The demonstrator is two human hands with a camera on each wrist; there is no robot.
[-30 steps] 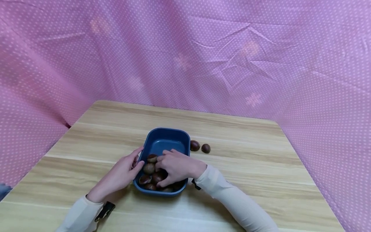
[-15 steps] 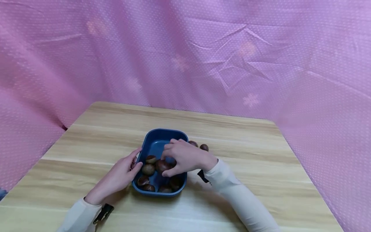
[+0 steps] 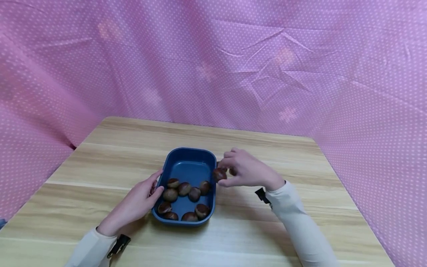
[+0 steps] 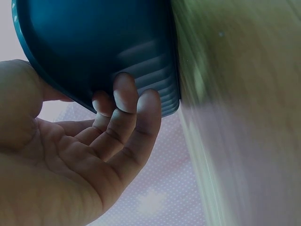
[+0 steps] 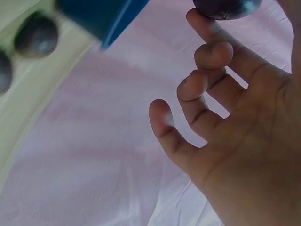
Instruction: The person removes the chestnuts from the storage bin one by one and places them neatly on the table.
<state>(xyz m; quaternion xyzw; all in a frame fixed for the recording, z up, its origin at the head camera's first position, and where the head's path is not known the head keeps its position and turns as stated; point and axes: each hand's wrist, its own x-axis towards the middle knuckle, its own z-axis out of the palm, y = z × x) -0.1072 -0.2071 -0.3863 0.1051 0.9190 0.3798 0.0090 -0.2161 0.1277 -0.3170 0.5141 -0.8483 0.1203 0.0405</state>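
The right hand (image 3: 247, 170) pinches a glossy brown chestnut (image 3: 219, 174) at the right edge of a blue box (image 3: 188, 170), whose side the left hand (image 3: 141, 195) grips. The chestnut seems light, hard, probably slippery, best pinched across its widest part; thumb contact is unclear.

the container (image 3: 188, 170) stands on the table (image 3: 100, 148), and i see nine chestnuts (image 3: 184, 189) in its near part. the left hand (image 3: 141, 196) is against the container's left wall. the right hand (image 3: 245, 170) is just to the container's right, above the table, with one held chestnut (image 3: 219, 174) between thumb and finger near the rim. two loose chestnuts (image 5: 36, 35) lie on the table to the container's right, partly behind that hand. the cloth (image 3: 213, 74) hangs behind the container and to both its sides.
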